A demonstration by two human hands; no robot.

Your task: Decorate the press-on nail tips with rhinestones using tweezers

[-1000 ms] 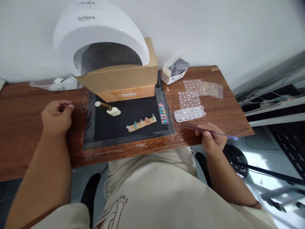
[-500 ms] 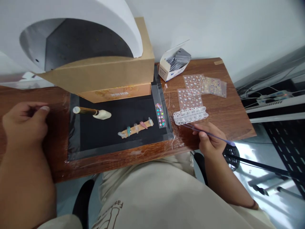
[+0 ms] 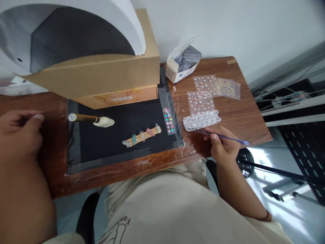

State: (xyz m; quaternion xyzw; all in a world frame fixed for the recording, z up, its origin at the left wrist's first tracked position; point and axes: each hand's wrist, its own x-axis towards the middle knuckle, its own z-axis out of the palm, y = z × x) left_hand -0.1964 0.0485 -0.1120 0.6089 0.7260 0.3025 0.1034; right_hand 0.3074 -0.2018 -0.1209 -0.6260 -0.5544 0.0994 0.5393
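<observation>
My right hand [image 3: 224,144] pinches slim purple tweezers [image 3: 232,138] at the right of the table. Their tip reaches the near edge of a clear compartmented case [image 3: 201,120] with small shiny pieces inside; whether it grips a piece is too small to tell. My left hand [image 3: 21,132] rests on the wood at the far left, fingers curled and thumb against the index finger, with nothing visible in it. Between the hands, a tan strip [image 3: 138,138] bearing several decorated false nails [image 3: 150,132] lies on the black mat [image 3: 101,149].
A nail polish bottle [image 3: 103,122] lies on the mat, left of a flower sticker strip [image 3: 169,121]. Behind stand a cardboard box [image 3: 106,73] and a white nail lamp [image 3: 138,32]. An opened small carton [image 3: 177,69] and sticker sheets [image 3: 201,101] sit at the back right.
The view has shifted slightly, so most things appear a little further left and higher. The tweezers lie at a flatter angle, their tip still at the case. My left hand keeps its curled pose.
</observation>
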